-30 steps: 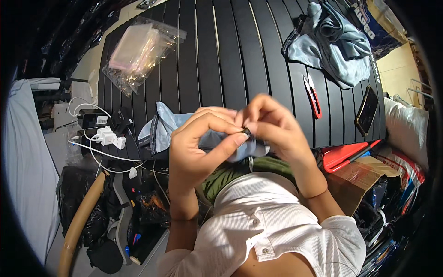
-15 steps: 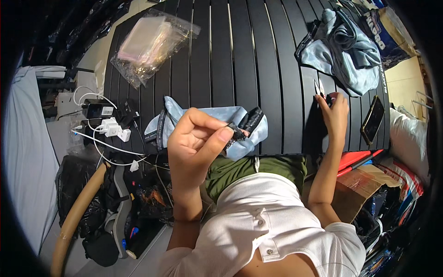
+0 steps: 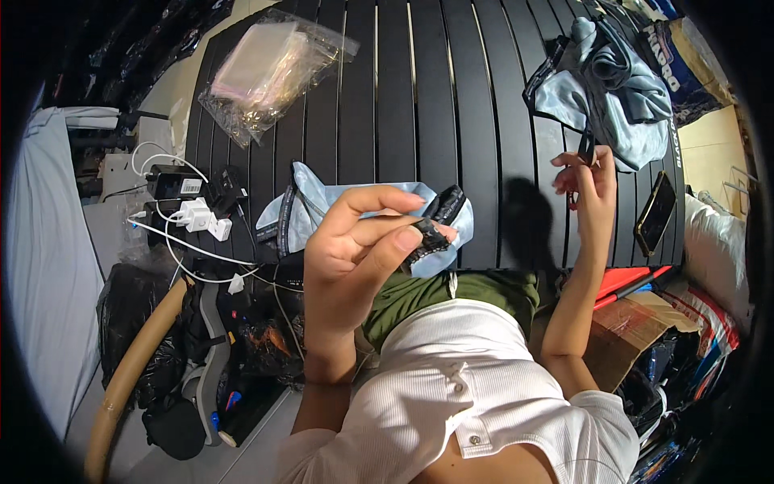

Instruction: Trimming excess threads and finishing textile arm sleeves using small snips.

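Above the bench [image 3: 397, 105], the left hand [image 3: 345, 258] pinched the black band [image 3: 427, 244], presumably to keep it raised, while the right hand [image 3: 592, 173] gripped red-handled snips [image 3: 573, 200].

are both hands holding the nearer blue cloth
No, only the left hand pinches its black trim; the right hand holds red-handled thread snips.

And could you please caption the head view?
Left hand pinches black-edged blue cloth; right hand holds red-handled snips.
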Demonstrator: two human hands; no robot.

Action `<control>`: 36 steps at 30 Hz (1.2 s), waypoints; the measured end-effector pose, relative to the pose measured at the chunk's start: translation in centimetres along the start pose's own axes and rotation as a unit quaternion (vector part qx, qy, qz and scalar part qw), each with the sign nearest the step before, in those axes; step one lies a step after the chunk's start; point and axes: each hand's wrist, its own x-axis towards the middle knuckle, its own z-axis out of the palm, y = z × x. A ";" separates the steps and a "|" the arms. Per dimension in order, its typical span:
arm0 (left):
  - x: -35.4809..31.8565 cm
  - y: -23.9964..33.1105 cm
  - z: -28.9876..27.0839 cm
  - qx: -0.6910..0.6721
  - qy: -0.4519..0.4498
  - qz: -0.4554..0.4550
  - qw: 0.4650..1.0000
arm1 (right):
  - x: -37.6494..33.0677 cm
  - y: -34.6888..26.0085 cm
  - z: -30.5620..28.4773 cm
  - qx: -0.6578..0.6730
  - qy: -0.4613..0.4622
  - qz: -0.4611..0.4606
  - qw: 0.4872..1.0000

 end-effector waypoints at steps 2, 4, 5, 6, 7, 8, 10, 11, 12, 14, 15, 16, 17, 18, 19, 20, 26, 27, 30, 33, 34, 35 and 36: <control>-0.1 0.0 0.2 0.022 0.016 -0.009 1.000 | -0.9 -1.3 1.7 0.242 -0.041 -0.015 0.969; 0.1 -0.2 0.4 0.025 -0.007 0.013 1.000 | -2.1 -3.4 2.7 0.283 -0.135 0.005 0.949; 0.1 -0.5 0.1 0.027 -0.005 0.013 1.000 | -2.7 -4.3 3.7 0.316 -0.193 0.012 0.929; 0.2 -0.8 -0.2 0.009 -0.040 0.040 0.998 | -3.5 -5.4 4.4 0.324 -0.239 0.032 0.915; 0.2 -1.0 -0.4 -0.009 -0.075 0.067 0.995 | -4.2 -6.4 5.0 0.330 -0.285 0.052 0.899; 0.3 -1.2 -0.5 -0.010 -0.075 0.067 0.995 | -4.5 -7.2 5.2 0.287 -0.318 0.026 0.903; 0.4 -1.5 -0.4 0.007 -0.058 0.077 0.995 | -5.2 -7.5 6.5 0.217 -0.323 -0.073 0.918; 0.3 -1.4 -0.2 0.007 -0.057 0.078 0.995 | -5.6 -7.4 7.2 0.191 -0.294 -0.146 0.925; 0.1 -1.1 0.1 0.065 -0.017 0.091 0.994 | -6.1 -7.7 7.2 0.174 -0.270 -0.119 0.940; 0.0 -0.6 0.7 0.150 0.077 0.093 0.981 | -6.4 -8.2 7.5 0.179 -0.239 -0.131 0.945; -0.1 -0.8 0.4 0.150 0.078 0.093 0.981 | -6.4 -8.4 7.5 0.183 -0.207 -0.144 0.950; -0.2 -1.2 -0.1 0.240 0.087 0.130 0.958 | -6.3 -8.6 7.5 0.167 -0.195 -0.163 0.953; -0.2 -1.4 -0.3 0.327 0.094 0.166 0.926 | -6.2 -8.4 7.4 0.166 -0.195 -0.162 0.953; -0.2 -1.3 -0.3 0.327 0.094 0.165 0.926 | -6.2 -8.3 7.3 0.148 -0.195 -0.184 0.952; 0.0 -1.2 -0.3 0.357 0.092 0.208 0.906 | -6.1 -8.2 7.3 0.130 -0.196 -0.205 0.950; 0.1 -1.0 -0.2 0.387 0.090 0.249 0.883 | -6.1 -8.3 7.4 0.130 -0.196 -0.204 0.950; -0.1 0.1 0.4 0.422 0.104 0.243 0.867 | -5.7 -8.7 7.4 0.045 -0.160 -0.270 0.948; -0.1 -0.1 0.2 0.422 0.104 0.243 0.867 | -5.5 -8.8 7.5 0.043 -0.152 -0.275 0.948; -0.2 -0.4 -0.1 0.154 0.021 0.064 0.986 | -5.1 -8.7 7.5 0.045 -0.144 -0.286 0.946; 0.0 -0.5 -1.0 0.111 -0.069 0.021 0.991 | -5.1 -8.8 7.3 0.049 -0.162 -0.282 0.944; -0.2 -0.1 -0.3 0.029 -0.022 -0.033 0.999 | -5.1 -8.8 7.2 0.048 -0.178 -0.271 0.945; -0.3 -0.1 -0.3 0.030 -0.022 -0.033 0.999 | -5.1 -8.7 7.2 0.048 -0.178 -0.271 0.945; -0.3 -0.3 -0.5 0.047 -0.015 -0.011 0.999 | -5.0 -8.5 7.3 0.051 -0.197 -0.267 0.942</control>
